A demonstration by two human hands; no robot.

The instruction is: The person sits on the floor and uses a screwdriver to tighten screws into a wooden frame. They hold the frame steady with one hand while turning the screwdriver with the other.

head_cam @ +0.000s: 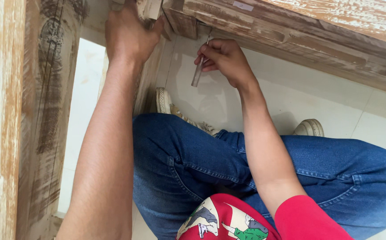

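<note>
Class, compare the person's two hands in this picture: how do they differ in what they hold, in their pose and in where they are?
The left hand clasps the whitewashed wooden leg near its top joint, fingers wrapped round it; the right hand pinches a slim metal tool in its fingertips. The left hand sits higher, against the wood; the right hand hangs under the wooden rail, over the pale tiled floor. Both are bare and reach up under the same wooden frame.

home room, tiled floor (pixel 317 98), distressed wooden furniture (pixel 290 26)

Near the top centre, the right hand (pixel 226 60) pinches a slim grey metal tool (pixel 198 71) under a whitewashed, worn wooden frame (pixel 299 31). The left hand (pixel 128 35) grips the frame's leg joint at upper left. Below lie crossed legs in blue jeans (pixel 193 164) on the pale tiled floor (pixel 335 102).
</note>
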